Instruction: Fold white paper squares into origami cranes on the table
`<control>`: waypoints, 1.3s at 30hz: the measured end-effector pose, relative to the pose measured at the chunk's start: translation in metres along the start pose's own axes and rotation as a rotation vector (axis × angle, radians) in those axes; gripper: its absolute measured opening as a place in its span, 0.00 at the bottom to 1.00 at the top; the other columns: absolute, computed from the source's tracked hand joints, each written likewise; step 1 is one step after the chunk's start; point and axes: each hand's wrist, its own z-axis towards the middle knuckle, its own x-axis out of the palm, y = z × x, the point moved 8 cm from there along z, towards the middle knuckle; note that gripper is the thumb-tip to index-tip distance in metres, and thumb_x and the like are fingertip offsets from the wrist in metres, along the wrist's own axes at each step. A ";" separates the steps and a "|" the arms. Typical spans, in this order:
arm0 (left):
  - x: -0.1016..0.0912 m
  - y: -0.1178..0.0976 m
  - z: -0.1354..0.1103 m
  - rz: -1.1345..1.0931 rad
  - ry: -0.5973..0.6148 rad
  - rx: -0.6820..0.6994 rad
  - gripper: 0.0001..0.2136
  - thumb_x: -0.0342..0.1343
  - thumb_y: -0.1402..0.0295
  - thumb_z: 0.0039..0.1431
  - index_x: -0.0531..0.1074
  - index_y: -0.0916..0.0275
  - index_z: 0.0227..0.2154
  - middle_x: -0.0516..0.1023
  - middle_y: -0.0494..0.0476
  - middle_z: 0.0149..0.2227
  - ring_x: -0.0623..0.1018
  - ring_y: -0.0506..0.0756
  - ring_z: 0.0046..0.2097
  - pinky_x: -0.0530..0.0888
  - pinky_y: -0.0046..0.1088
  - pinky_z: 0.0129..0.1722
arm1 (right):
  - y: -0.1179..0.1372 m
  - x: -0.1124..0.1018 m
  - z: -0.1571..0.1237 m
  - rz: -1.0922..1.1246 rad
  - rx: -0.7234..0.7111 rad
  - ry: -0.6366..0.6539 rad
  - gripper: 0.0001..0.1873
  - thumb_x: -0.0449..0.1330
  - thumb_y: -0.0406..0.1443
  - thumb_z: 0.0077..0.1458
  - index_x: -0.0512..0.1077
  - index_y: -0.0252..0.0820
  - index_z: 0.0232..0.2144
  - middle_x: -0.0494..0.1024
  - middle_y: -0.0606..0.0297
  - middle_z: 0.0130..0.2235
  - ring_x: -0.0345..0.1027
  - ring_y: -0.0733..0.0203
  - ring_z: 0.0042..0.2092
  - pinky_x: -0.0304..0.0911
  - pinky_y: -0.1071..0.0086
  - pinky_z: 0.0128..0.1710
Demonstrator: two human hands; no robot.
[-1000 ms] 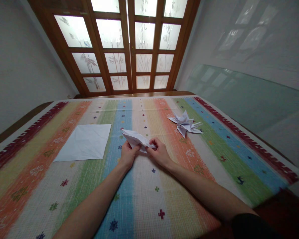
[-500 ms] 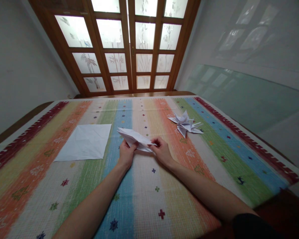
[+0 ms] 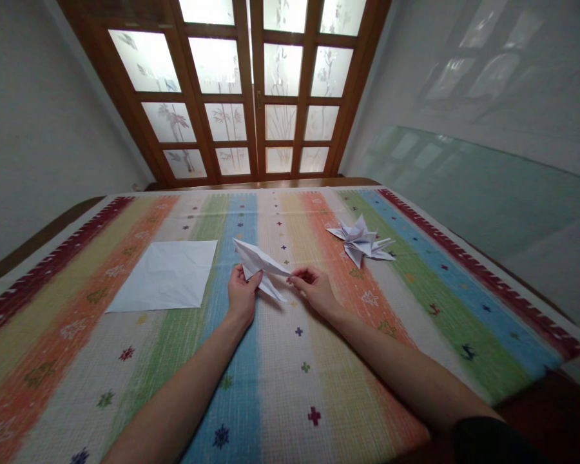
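Black sleeve (image 3: 486,441) at the near right corner, striped cloth (image 3: 283,386) running away under both forearms, and here are the hands. Left hand (image 3: 242,295) has the folded paper (image 3: 258,258) pinched by its near edge, thumb on top; right hand (image 3: 315,290) reaches across, fingertips closed on the tip of the upper flap. All this over the middle of the cloth. Doing this well, I'd judge, means a firm left grip close to the crease, a light right pinch, and the flap drawn slowly so the edges meet without tearing. Now its line: the long axis slants from far left to near right, one sharp point aimed far left, the other end parted into two tips, upper one at the right fingers, lower one free. Out left lies a flat sheet (image 3: 164,277), well apart; farther right, clustered folded pieces (image 3: 360,241), too tangled to count. Beyond, wooden doors (image 3: 255,129) with bright panes.
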 end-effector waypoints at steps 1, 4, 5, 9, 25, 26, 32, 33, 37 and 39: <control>0.000 -0.001 0.000 0.017 0.007 0.016 0.22 0.67 0.67 0.38 0.65 0.61 0.37 0.76 0.50 0.35 0.76 0.51 0.36 0.72 0.28 0.40 | 0.000 0.001 0.000 0.002 0.000 0.003 0.09 0.67 0.40 0.41 0.73 0.43 0.24 0.74 0.68 0.24 0.65 0.64 0.26 0.60 0.69 0.28; 0.003 -0.004 -0.002 0.092 0.051 0.058 0.25 0.68 0.67 0.36 0.65 0.61 0.39 0.76 0.50 0.36 0.76 0.52 0.36 0.72 0.28 0.39 | -0.002 0.004 -0.001 0.018 0.028 0.029 0.10 0.67 0.39 0.39 0.71 0.42 0.23 0.74 0.70 0.22 0.64 0.66 0.24 0.58 0.71 0.25; 0.004 -0.004 -0.002 0.113 0.065 0.061 0.26 0.69 0.67 0.35 0.66 0.61 0.40 0.76 0.50 0.36 0.76 0.52 0.36 0.72 0.28 0.38 | -0.003 0.005 -0.001 0.030 0.045 0.047 0.10 0.67 0.39 0.39 0.70 0.42 0.24 0.74 0.70 0.22 0.64 0.66 0.23 0.58 0.71 0.25; 0.004 -0.005 -0.004 0.131 0.043 0.046 0.27 0.68 0.62 0.38 0.66 0.61 0.44 0.76 0.51 0.35 0.76 0.53 0.35 0.72 0.28 0.37 | -0.003 0.013 -0.004 0.054 0.073 0.142 0.09 0.66 0.39 0.41 0.71 0.43 0.25 0.77 0.68 0.23 0.66 0.65 0.23 0.58 0.71 0.25; -0.002 0.001 -0.006 0.145 -0.048 -0.065 0.20 0.71 0.64 0.30 0.73 0.66 0.28 0.79 0.55 0.27 0.75 0.52 0.26 0.73 0.29 0.29 | 0.000 0.031 -0.015 0.064 0.034 0.304 0.18 0.68 0.38 0.41 0.63 0.44 0.32 0.70 0.72 0.30 0.59 0.68 0.26 0.54 0.72 0.26; -0.001 0.001 -0.006 0.159 -0.040 -0.063 0.19 0.71 0.64 0.31 0.73 0.66 0.28 0.79 0.55 0.27 0.75 0.52 0.26 0.73 0.29 0.29 | -0.001 0.031 -0.015 0.060 0.038 0.297 0.19 0.69 0.38 0.41 0.62 0.45 0.32 0.70 0.72 0.30 0.59 0.68 0.26 0.54 0.72 0.26; -0.001 -0.004 -0.008 0.261 -0.031 -0.040 0.18 0.69 0.62 0.32 0.73 0.65 0.28 0.79 0.55 0.27 0.76 0.53 0.26 0.74 0.29 0.28 | -0.003 0.028 -0.015 -0.055 -0.011 0.251 0.12 0.63 0.38 0.47 0.63 0.43 0.28 0.67 0.72 0.27 0.59 0.67 0.28 0.54 0.72 0.28; -0.001 -0.005 -0.008 0.279 -0.037 -0.030 0.19 0.69 0.62 0.33 0.73 0.65 0.28 0.79 0.55 0.27 0.76 0.53 0.27 0.74 0.29 0.29 | -0.002 0.027 -0.014 -0.065 -0.020 0.238 0.11 0.62 0.38 0.48 0.63 0.43 0.28 0.66 0.72 0.27 0.59 0.67 0.28 0.54 0.71 0.29; -0.002 -0.011 -0.007 0.304 -0.063 0.030 0.20 0.67 0.62 0.37 0.72 0.65 0.34 0.79 0.56 0.32 0.78 0.54 0.30 0.75 0.29 0.32 | 0.000 0.024 -0.011 -0.096 -0.056 0.206 0.08 0.61 0.37 0.48 0.64 0.42 0.28 0.66 0.71 0.27 0.60 0.67 0.28 0.55 0.70 0.29; -0.002 -0.013 -0.005 0.288 -0.061 0.063 0.19 0.66 0.61 0.40 0.71 0.65 0.36 0.79 0.55 0.33 0.78 0.53 0.32 0.75 0.29 0.33 | 0.000 0.024 -0.010 -0.083 -0.061 0.210 0.08 0.62 0.37 0.47 0.65 0.42 0.28 0.67 0.71 0.27 0.60 0.67 0.28 0.56 0.71 0.29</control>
